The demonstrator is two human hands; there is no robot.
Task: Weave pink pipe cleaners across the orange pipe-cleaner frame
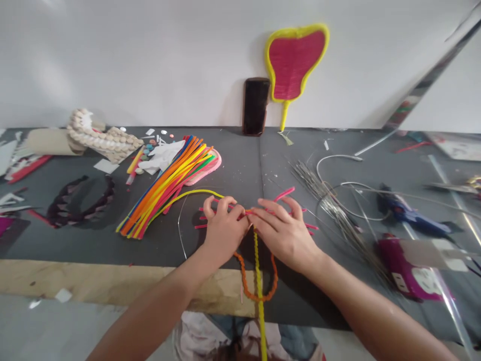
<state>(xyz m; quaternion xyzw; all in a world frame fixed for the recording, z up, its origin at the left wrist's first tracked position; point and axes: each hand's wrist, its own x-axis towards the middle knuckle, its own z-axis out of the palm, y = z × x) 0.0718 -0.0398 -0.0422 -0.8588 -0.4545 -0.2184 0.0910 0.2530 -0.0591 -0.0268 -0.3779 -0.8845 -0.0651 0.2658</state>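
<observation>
At the centre of the frame both hands meet over a piece made of pipe cleaners on the dark desk (240, 170). The left hand (224, 228) pinches a short pink pipe cleaner (221, 203) between thumb and fingers, just where a yellow stem (258, 281) runs down toward the lower edge. The right hand (285, 233) lies flat and loose beside it, fingertips touching the same crossing; whether it grips anything I cannot tell. An orange loop (244, 276) curves below the hands around the yellow stem. To the upper left lies a bundle of coloured pipe cleaners (169, 183). Thin wires (330, 205) and a blue glue gun (408, 213) sit at right. A pink fan with yellow rim (295, 60) and a phone (255, 106) lean on the wall.
</observation>
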